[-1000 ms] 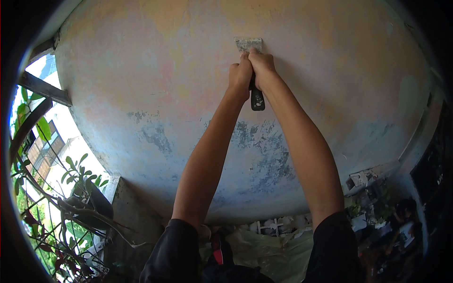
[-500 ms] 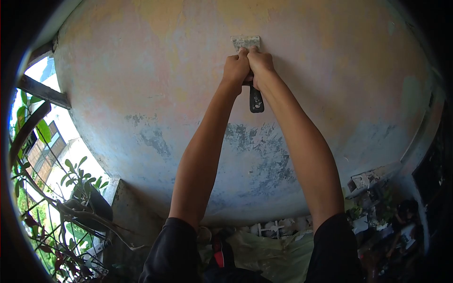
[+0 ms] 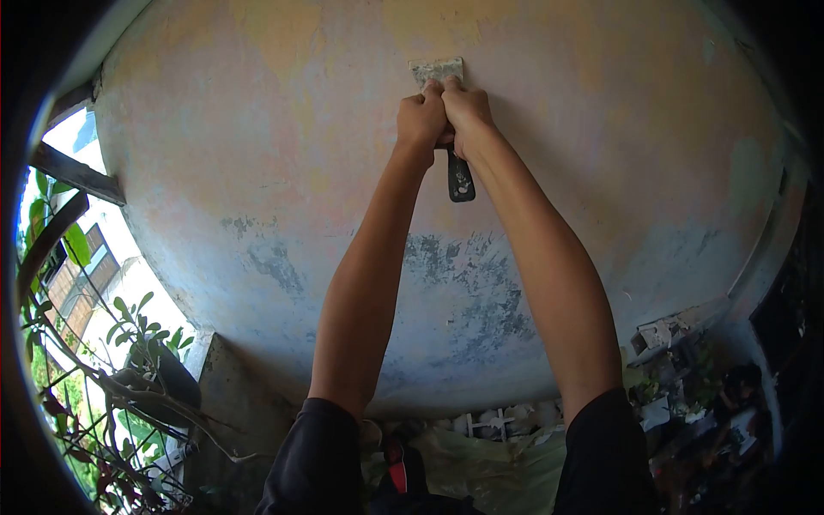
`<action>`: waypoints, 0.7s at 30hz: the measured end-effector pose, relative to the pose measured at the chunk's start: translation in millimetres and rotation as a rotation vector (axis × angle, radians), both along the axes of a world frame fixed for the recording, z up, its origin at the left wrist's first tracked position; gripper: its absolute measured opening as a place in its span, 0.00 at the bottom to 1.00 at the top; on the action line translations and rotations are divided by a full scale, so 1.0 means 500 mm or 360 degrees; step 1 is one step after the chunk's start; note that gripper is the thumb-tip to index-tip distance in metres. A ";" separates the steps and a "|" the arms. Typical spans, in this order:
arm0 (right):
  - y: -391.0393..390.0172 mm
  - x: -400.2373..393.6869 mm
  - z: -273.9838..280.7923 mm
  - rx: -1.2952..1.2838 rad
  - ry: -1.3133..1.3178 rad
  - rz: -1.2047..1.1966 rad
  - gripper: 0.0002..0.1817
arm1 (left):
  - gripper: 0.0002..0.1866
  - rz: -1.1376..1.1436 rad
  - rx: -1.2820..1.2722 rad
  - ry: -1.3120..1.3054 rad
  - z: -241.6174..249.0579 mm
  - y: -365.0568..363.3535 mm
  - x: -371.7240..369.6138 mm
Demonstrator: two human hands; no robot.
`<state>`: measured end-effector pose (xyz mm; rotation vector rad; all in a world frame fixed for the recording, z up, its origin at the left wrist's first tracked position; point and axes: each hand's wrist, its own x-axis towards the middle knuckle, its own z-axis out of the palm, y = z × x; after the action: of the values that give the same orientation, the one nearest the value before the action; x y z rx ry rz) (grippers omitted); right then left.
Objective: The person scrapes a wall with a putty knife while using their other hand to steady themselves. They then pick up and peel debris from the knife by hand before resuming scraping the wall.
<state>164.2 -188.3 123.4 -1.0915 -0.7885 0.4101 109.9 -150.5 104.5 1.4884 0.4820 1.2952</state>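
Observation:
A putty knife (image 3: pixel 436 69) with a wide, stained metal blade lies against the painted wall (image 3: pixel 257 154), its blade pointing up. Both hands are closed around it side by side, thumbs up near the base of the blade. My left hand (image 3: pixel 420 118) grips from the left and my right hand (image 3: pixel 469 112) from the right. The lower end of its black handle (image 3: pixel 461 178) sticks out below them. Faded pink, yellow and blue paint covers the wall, with grey worn patches (image 3: pixel 472 279) lower down, below the hands.
Left of the wall is an opening with a potted plant (image 3: pixel 176 382), branches and a wooden beam (image 3: pixel 77 172). Along the wall's foot lie a greenish sheet (image 3: pixel 489 472) and whitish rubble (image 3: pixel 515 421). Dark clutter (image 3: pixel 695 429) fills the lower right.
The putty knife and both hands have shifted slightly up and to the left in view. The grip stays the same, and the whole scene has moved slightly left.

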 end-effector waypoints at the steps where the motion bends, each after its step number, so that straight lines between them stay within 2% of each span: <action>1: 0.000 -0.002 0.017 0.0061 0.0000 0.0042 0.18 | 0.24 -0.0001 0.0040 -0.0007 0.018 0.007 0.002; 7: -0.004 0.000 0.063 -0.0042 0.0100 0.0149 0.13 | 0.22 -0.0013 0.0001 0.0013 0.063 0.004 -0.004; 12: -0.006 -0.006 0.096 0.0133 0.0057 0.0168 0.13 | 0.22 0.0081 0.0082 -0.0051 0.100 0.013 0.006; 15: -0.002 -0.001 0.119 0.0077 0.0045 0.0154 0.11 | 0.22 0.0032 0.0001 -0.0104 0.119 0.005 0.001; 17: 0.007 0.005 0.133 0.0023 0.0015 0.0121 0.10 | 0.16 -0.0063 0.0013 -0.0016 0.131 0.015 -0.001; 21: 0.013 0.012 0.187 0.0098 -0.0049 0.0163 0.11 | 0.16 -0.0085 0.0061 -0.0095 0.186 0.023 0.005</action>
<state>170.4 -181.7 217.1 -1.0045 -0.8813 0.4536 112.3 -139.0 197.3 1.4803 0.3779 1.3096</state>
